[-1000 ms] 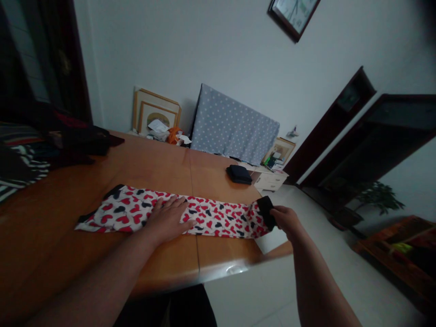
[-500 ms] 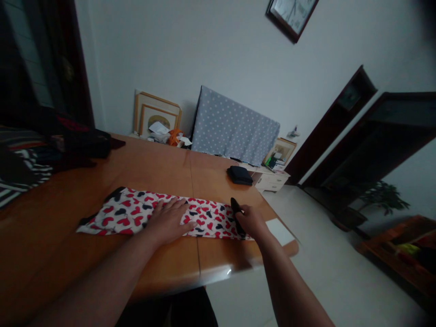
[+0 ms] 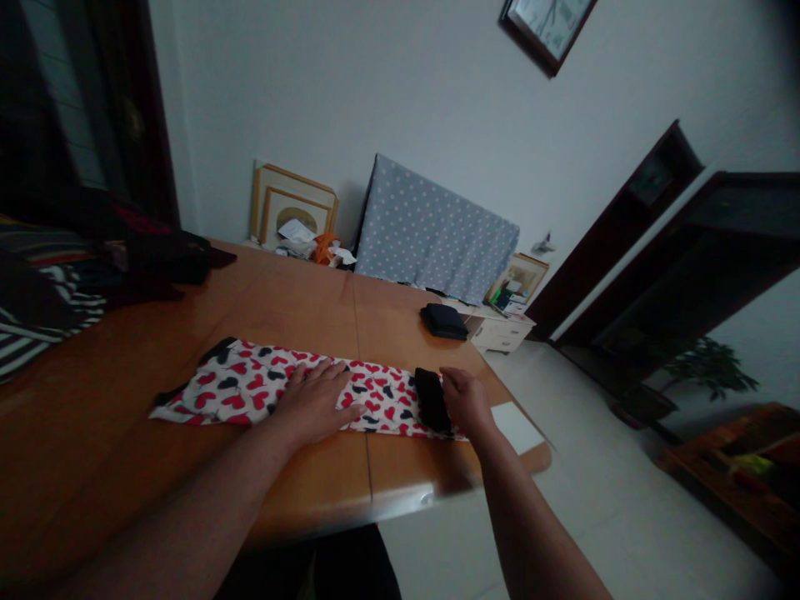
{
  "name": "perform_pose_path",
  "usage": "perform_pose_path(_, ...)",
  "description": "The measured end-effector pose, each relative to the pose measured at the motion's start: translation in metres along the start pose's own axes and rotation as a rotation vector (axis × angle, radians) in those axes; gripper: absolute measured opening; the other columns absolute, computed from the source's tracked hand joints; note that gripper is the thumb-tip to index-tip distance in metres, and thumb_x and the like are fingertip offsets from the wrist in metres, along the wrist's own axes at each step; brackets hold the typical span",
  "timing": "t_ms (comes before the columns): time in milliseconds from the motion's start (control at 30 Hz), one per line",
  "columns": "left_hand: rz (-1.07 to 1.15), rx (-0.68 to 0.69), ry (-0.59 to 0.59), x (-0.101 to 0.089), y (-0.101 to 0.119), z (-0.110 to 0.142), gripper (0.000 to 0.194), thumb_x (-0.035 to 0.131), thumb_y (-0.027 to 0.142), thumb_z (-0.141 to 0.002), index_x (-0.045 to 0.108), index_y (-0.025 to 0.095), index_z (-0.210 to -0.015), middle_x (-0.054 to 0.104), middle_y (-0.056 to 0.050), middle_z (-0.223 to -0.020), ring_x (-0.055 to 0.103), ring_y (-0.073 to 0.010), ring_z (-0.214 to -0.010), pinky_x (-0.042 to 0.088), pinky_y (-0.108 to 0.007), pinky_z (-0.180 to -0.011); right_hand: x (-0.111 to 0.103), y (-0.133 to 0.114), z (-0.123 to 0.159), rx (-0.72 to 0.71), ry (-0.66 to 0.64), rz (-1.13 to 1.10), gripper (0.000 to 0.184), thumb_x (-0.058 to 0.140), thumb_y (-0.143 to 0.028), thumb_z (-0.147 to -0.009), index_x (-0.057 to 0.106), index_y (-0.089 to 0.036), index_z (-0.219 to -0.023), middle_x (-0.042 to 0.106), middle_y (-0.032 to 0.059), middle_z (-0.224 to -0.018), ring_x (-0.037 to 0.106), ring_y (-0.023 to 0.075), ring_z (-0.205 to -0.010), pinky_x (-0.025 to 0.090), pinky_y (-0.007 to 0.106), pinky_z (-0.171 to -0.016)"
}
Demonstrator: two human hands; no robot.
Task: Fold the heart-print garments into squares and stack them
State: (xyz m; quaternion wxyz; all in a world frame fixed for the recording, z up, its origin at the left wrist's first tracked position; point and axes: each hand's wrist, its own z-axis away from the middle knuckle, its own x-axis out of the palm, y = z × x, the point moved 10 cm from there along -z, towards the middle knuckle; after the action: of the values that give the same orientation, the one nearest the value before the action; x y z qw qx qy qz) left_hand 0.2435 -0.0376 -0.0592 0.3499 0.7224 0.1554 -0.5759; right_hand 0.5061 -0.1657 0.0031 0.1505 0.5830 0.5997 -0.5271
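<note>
A long white garment (image 3: 250, 385) printed with red and black hearts lies flat across the wooden table (image 3: 281, 308). My left hand (image 3: 316, 402) rests on its middle, fingers spread and flat. My right hand (image 3: 467, 402) pinches the garment's black-trimmed end (image 3: 430, 398), which is folded back over the cloth toward the left hand. The folded end lies close to the table's right edge.
A pile of dark and striped clothes (image 3: 68, 267) sits at the table's far left. A small black folded item (image 3: 443, 321) lies at the far right of the table. A dotted grey cover (image 3: 431, 233), picture frames (image 3: 291, 212) and a white cabinet (image 3: 503, 325) stand behind.
My right hand has carried the black-trimmed end from off the table's right edge leftward, folding it over the garment. The left hand has stayed pressed on the middle.
</note>
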Motion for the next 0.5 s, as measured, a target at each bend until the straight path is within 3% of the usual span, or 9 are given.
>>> perform_pose_path(233,-0.016,0.002,0.003,0.0,0.001,0.0,0.082,0.038,0.076,-0.088,0.046,0.025,-0.152,0.027,-0.006,-0.166,0.015,-0.0347,-0.154,0.005,-0.061,-0.121,0.058,-0.016,0.02,-0.144,-0.21,0.158,0.051,0.039,-0.033,-0.1,0.057,-0.011,-0.142,0.05,0.0162,-0.151,0.041,0.0262,-0.144,0.029,0.042,-0.122)
perform_pose_path(367,-0.015,0.0,0.002,0.0,0.001,0.001,0.083,0.038,0.077,-0.087,0.046,0.026,-0.152,0.028,-0.005,-0.166,0.015,-0.0353,-0.154,0.006,-0.061,-0.121,0.066,-0.02,0.027,-0.152,-0.201,0.191,0.056,0.036,-0.035,-0.102,0.05,-0.007,-0.147,0.042,0.0179,-0.156,0.032,0.027,-0.149,0.023,0.044,-0.124)
perform_pose_path(500,-0.017,0.005,0.006,0.001,-0.001,0.0,0.084,0.036,0.078,-0.087,0.045,0.026,-0.153,0.027,-0.005,-0.166,0.015,-0.0349,-0.154,0.005,-0.06,-0.121,0.063,-0.019,0.026,-0.135,-0.203,0.1,0.055,0.038,-0.039,-0.101,0.054,-0.009,-0.145,0.045,0.0171,-0.155,0.034,0.0269,-0.148,0.024,0.045,-0.124)
